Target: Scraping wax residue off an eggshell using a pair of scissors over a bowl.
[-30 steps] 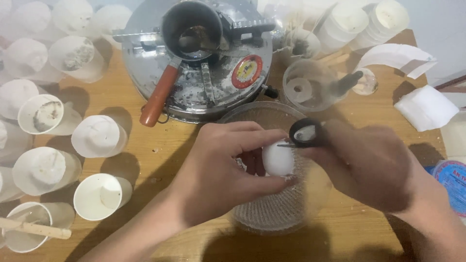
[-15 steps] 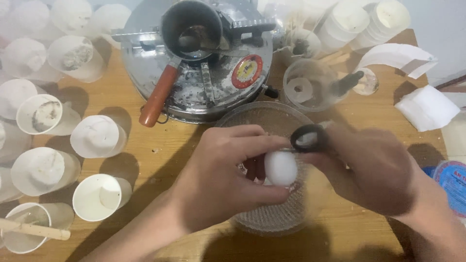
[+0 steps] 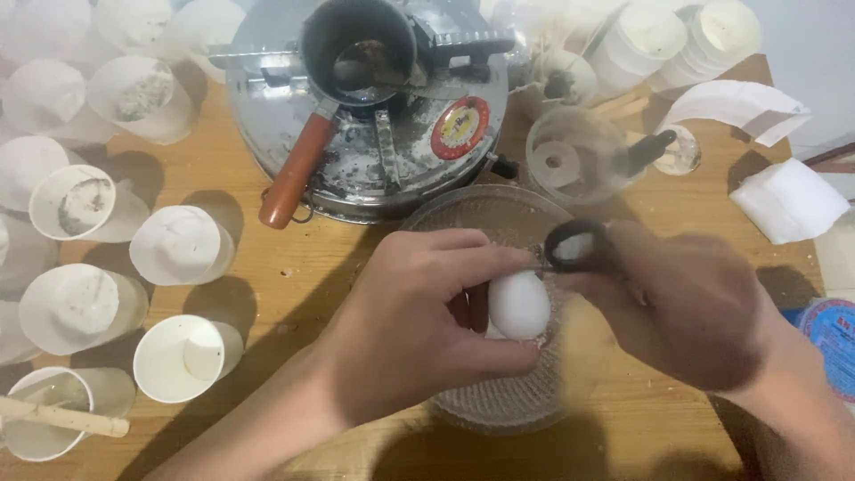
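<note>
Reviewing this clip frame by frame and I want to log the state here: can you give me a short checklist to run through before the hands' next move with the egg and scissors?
1. Egg held firmly: ok, the left hand grips it between thumb and fingers.
2. Egg positioned over the glass bowl: ok, it sits above the bowl's middle.
3. Scissors under control: ok, the right hand holds the black handle; its loop is just above the egg.
4. Blades meeting the shell: cannot tell, the blades are hidden behind the fingers.
5. Shell intact: cannot tell, only one smooth white side shows.
6. Space around the bowl: not ok, the metal steamer touches its far rim and paper cups crowd the left.
</note>
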